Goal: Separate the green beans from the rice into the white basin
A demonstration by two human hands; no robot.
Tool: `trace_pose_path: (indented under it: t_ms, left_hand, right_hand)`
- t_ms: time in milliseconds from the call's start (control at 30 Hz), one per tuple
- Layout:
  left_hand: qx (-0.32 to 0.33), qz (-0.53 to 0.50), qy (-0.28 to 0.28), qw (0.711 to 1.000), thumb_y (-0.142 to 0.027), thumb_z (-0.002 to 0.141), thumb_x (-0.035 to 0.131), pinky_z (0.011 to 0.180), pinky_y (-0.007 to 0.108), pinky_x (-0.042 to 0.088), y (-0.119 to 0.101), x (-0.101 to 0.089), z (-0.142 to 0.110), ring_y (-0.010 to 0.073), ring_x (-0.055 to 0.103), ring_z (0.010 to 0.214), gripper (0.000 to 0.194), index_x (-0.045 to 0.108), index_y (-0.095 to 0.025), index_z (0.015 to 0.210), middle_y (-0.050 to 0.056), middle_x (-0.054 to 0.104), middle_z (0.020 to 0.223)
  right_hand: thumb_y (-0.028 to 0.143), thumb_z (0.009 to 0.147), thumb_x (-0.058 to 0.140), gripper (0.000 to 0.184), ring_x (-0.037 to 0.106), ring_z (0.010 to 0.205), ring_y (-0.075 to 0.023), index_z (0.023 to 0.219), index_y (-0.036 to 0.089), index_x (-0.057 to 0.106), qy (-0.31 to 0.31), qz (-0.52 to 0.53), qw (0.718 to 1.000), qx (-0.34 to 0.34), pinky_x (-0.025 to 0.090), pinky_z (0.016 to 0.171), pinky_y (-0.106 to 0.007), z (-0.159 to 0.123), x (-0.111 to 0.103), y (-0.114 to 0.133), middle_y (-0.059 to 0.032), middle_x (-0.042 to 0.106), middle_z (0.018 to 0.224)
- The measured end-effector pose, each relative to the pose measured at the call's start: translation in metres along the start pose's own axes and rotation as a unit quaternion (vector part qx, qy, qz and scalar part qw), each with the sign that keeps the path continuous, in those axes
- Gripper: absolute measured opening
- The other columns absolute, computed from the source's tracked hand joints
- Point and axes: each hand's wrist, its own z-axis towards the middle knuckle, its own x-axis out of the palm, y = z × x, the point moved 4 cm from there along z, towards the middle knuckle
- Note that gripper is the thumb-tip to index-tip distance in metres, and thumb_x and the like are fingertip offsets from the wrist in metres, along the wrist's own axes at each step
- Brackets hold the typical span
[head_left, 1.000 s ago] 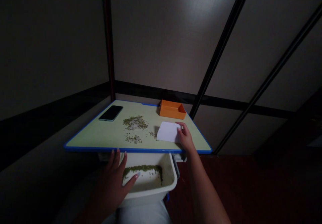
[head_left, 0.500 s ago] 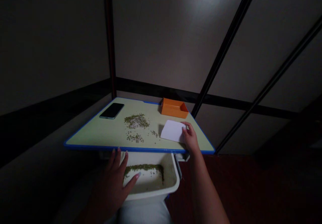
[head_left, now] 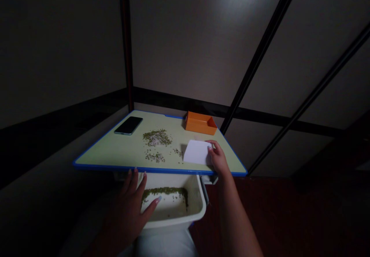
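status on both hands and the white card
Right hand gripping white card. Left hand open over white bin. Green bits left of card. Orange tray behind, not touching.

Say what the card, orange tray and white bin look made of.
Card: stiff paper or thin plastic, matte; thin, flat, unglossed white.
Tray: probably plastic, smooth; uniform orange, thin straight walls.
Bin: likely moulded plastic, smooth; rounded corner, rolled-looking rim.

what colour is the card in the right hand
White, with a faint lilac tint; the card shows best in the head view.
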Motion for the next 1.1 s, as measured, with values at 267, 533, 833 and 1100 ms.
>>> trace_pose_path:
  t_ms: [267, 533, 833, 1100]
  left_hand:
    - [0.005, 0.008, -0.01, 1.0, -0.065, 0.084, 0.043, 0.104, 0.052, 0.048, 0.0, 0.001, -0.001, 0.039, 0.035, 0.142, 0.075, 0.054, -0.01, 0.135, 0.025, 0.044, 0.149]
    - [0.011, 0.007, -0.019, 1.0, -0.064, 0.086, 0.041, 0.102, 0.051, 0.05, -0.001, 0.0, 0.001, 0.0396, 0.037, 0.14, 0.074, 0.056, -0.008, 0.132, 0.025, 0.047, 0.147]
    - [0.007, 0.001, -0.015, 1.0, -0.062, 0.086, 0.044, 0.104, 0.052, 0.048, -0.001, 0.004, 0.0, 0.0391, 0.034, 0.143, 0.073, 0.052, -0.01, 0.137, 0.024, 0.044, 0.149]
    - [0.004, -0.003, -0.009, 1.0, -0.063, 0.085, 0.044, 0.104, 0.051, 0.048, 0.0, 0.003, 0.0, 0.039, 0.034, 0.143, 0.075, 0.052, -0.009, 0.136, 0.024, 0.044, 0.149]
  right_hand:
    - [0.041, 0.077, 0.06, 0.037, 0.045, 0.057, -0.011, 0.108, 0.02, 0.061, 0.026, 0.009, 0.999, 0.026, 0.034, 0.05, -0.021, 0.0, 0.003, 0.0, -0.0004, 0.063, 0.083]
    - [0.04, 0.079, 0.063, 0.038, 0.041, 0.054, -0.0109, 0.111, 0.02, 0.062, 0.071, -0.023, 0.997, 0.03, 0.03, 0.046, -0.021, -0.004, 0.015, 0.007, 0.0043, 0.052, 0.067]
    - [0.039, 0.079, 0.065, 0.037, 0.043, 0.058, -0.0115, 0.111, 0.02, 0.064, 0.107, -0.013, 0.994, 0.023, 0.033, 0.05, -0.022, -0.013, 0.026, 0.014, 0.0011, 0.056, 0.074]
    - [0.042, 0.076, 0.068, 0.039, 0.052, 0.063, -0.0133, 0.108, 0.02, 0.065, 0.085, 0.016, 0.996, 0.026, 0.04, 0.055, -0.023, -0.013, 0.025, 0.014, -0.0007, 0.064, 0.081]
